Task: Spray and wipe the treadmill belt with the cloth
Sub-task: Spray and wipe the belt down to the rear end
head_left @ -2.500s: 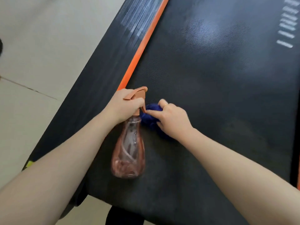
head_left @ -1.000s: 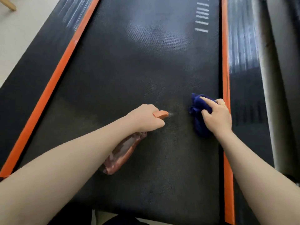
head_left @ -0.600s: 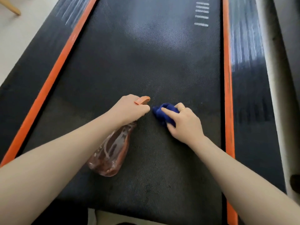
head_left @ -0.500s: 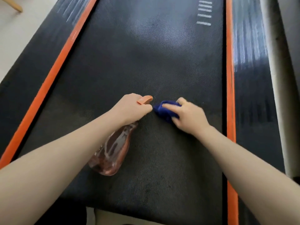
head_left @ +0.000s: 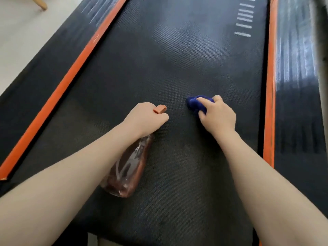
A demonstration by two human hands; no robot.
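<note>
Black belt: woven, textured treadmill belt (head_left: 177, 59) fills most of the view, with paler, shiny patches far beyond both hands.
Belt markings: short white stripes (head_left: 244, 18) stacked like a ladder, far ahead of the right hand.
Edges: an orange strip (head_left: 71, 77) runs outside the left hand, another orange strip (head_left: 269, 86) outside the right hand; dark ribbed side rails (head_left: 298, 86) lie beyond them.
Room: pale smooth floor (head_left: 26, 41) off to the left of the treadmill; a wooden furniture leg (head_left: 40, 2) shows at the far left corner.
Left hand: the left hand (head_left: 145, 119) is curled round the neck of a spray bottle (head_left: 127, 171), fingers wrapped tight.
Bottle: clear, pinkish-brown plastic, pear-shaped, lying tilted under the left wrist with its wide base towards the person; whether it touches the belt cannot be told. Its orange nozzle (head_left: 159, 109) pokes out above the knuckles, pointing ahead and towards the right hand.
Right hand: the right hand (head_left: 216, 116) grips a bunched cloth (head_left: 197, 103), fingers curled over it, pressing it onto the belt.
Cloth: deep blue, soft, crumpled into a ball, showing mostly ahead of the fingertips; near the nozzle but apart from it.
</note>
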